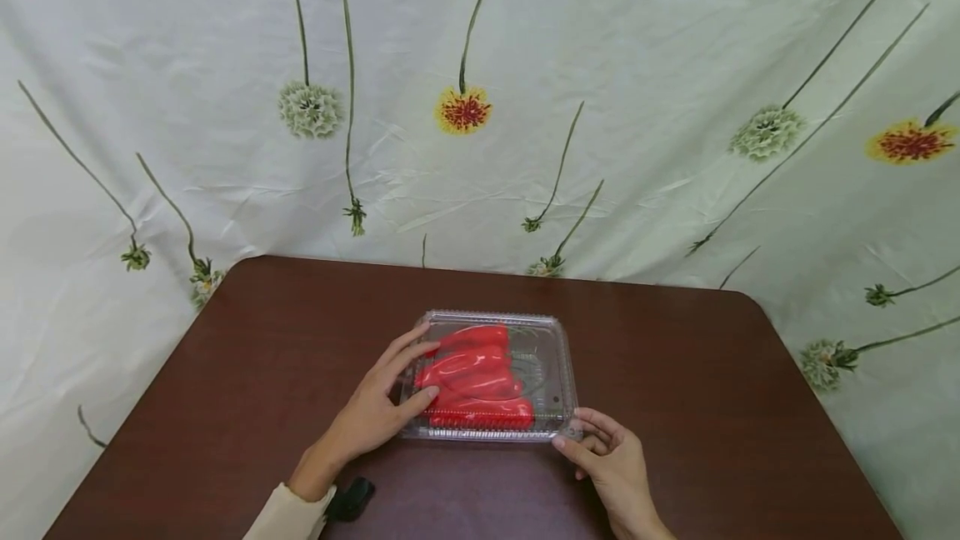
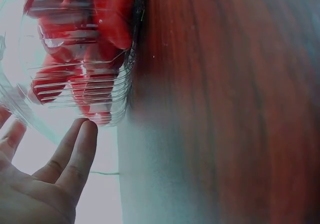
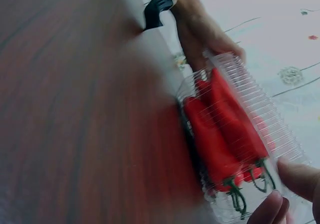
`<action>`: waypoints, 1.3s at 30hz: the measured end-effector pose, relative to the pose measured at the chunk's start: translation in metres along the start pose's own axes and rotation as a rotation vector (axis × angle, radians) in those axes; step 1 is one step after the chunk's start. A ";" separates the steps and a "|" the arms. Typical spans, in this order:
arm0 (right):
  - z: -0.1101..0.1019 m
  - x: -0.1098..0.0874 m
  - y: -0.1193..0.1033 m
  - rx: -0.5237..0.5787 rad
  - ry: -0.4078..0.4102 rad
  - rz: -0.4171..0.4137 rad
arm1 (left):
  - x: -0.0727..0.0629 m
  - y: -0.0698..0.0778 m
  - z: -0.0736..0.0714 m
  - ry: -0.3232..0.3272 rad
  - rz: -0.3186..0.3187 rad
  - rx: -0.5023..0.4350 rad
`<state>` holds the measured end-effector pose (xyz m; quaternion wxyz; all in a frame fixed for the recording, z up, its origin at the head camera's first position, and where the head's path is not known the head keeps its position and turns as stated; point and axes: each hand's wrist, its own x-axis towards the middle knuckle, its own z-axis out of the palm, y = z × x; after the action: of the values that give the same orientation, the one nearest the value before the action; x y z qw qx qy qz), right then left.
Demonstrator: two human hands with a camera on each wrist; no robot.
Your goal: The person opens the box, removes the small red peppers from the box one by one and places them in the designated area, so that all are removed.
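Note:
A clear plastic clamshell container (image 1: 551,357) lies on the table with its lid down. Several long red peppers (image 1: 472,361) with green stems are inside, side by side, their stems toward the right. My left hand (image 1: 375,407) rests on the container's left side with its fingers spread over the lid. In the left wrist view those fingers (image 2: 82,149) look straight, near the ribbed wall. At the front right corner, my right hand (image 1: 615,461) pinches the container's rim between thumb and fingers; the right wrist view shows the thumb (image 3: 297,179) at this edge.
The container stands near the middle of a dark brown wooden table (image 1: 690,373). Behind and around it hangs a white cloth (image 1: 660,90) printed with flowers. A black strap (image 1: 351,498) is at the left wrist, below a cream sleeve (image 1: 292,515).

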<state>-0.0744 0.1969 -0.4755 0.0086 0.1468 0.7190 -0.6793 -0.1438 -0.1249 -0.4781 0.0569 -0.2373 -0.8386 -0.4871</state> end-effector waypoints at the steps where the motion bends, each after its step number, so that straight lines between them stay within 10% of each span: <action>1: 0.000 0.000 -0.001 -0.005 -0.001 -0.006 | 0.000 0.000 0.000 0.000 -0.001 0.001; 25: -0.002 -0.002 -0.001 -0.112 0.005 -0.138 | 0.000 0.002 -0.001 0.001 -0.004 -0.017; 39: -0.009 -0.001 0.006 0.024 -0.070 -0.056 | 0.001 0.001 -0.001 -0.001 0.000 -0.015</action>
<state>-0.0703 0.2058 -0.4801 0.0130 0.1030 0.7137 -0.6927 -0.1445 -0.1249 -0.4764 0.0545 -0.2379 -0.8349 -0.4934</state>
